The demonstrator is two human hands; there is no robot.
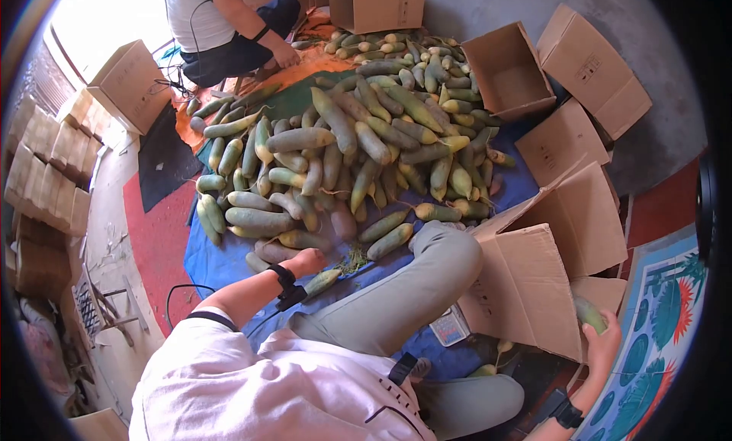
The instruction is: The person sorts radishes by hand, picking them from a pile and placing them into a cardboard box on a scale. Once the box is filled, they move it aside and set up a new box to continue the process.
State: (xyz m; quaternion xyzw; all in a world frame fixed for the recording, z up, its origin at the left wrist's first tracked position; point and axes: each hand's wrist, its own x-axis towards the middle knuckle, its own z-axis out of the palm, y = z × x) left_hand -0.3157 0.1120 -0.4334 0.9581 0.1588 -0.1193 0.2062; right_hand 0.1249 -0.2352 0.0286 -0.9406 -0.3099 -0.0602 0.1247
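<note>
My right hand (604,340) is wrapped round a green radish (589,314) at the right-hand opening of a cardboard box (526,284). My left hand (308,261) is closed beside the front of a large heap of green radishes (335,143); what it holds, if anything, is hidden. One radish (322,282) lies close under that hand, next to the wrist. A small pile of green trimmings (354,259) is just to its right. Between my legs and the box sits a small scale (450,326), partly covered.
Several more cardboard boxes (509,71) stand at the back right. A blue sheet (217,262) lies under the heap. Another person (229,29) crouches at the far left, one hand near the radishes. Stacked cartons (49,166) line the left side. A patterned mat (648,326) lies at right.
</note>
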